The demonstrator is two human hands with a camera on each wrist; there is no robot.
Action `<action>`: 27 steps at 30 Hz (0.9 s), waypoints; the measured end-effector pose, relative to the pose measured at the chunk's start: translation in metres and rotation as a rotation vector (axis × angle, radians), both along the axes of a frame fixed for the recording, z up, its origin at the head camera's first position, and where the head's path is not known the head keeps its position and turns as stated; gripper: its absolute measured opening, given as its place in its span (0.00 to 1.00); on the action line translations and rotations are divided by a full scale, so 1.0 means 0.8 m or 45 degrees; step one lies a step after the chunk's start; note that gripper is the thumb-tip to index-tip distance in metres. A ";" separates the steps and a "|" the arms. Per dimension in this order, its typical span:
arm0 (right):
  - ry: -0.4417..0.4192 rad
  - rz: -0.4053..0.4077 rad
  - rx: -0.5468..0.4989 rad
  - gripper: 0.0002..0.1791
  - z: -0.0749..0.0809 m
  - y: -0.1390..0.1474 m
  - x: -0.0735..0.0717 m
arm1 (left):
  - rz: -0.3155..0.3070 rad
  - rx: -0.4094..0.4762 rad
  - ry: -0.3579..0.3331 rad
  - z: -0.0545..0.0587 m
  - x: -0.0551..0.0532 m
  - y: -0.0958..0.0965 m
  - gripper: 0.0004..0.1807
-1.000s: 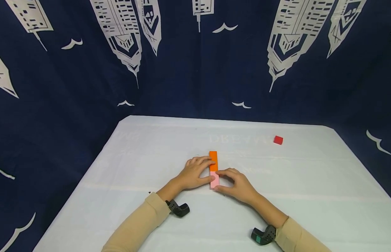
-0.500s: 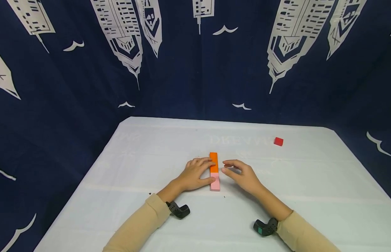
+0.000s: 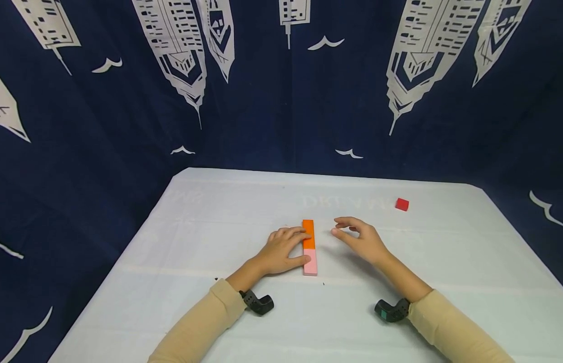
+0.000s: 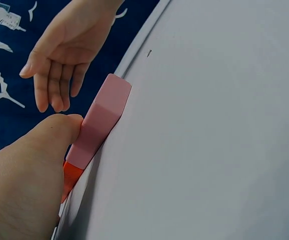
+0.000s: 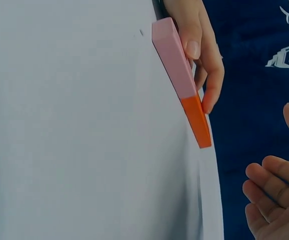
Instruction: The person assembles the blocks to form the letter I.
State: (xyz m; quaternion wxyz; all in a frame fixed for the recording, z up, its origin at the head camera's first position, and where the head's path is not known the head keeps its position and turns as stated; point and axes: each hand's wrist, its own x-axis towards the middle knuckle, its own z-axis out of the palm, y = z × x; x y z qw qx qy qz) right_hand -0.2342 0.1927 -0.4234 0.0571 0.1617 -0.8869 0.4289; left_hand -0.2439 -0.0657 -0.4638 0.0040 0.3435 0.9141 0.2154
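A pink block (image 3: 310, 264) and an orange block (image 3: 308, 234) lie end to end on the white table, the orange one farther away. My left hand (image 3: 281, 250) rests along their left side, its thumb on the pink block and its fingertips on the orange one. From the right wrist view, the pink block (image 5: 172, 55) and orange block (image 5: 197, 121) form one straight bar. My right hand (image 3: 363, 242) hovers to the right of the bar, holding nothing, its fingers loosely bent and the thumb apart from them.
A small red block (image 3: 401, 204) sits at the back right of the white table (image 3: 245, 196). Behind the table hangs a dark blue cloth (image 3: 263, 116) with white building and bird prints. Each wrist wears a black camera.
My right hand has let go of the pink block and moved away to the right and farther back. The left hand and both blocks stay where they were.
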 end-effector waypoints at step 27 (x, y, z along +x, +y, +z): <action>0.053 -0.125 0.166 0.29 0.007 0.067 -0.042 | -0.016 -0.001 0.011 0.000 -0.001 -0.002 0.33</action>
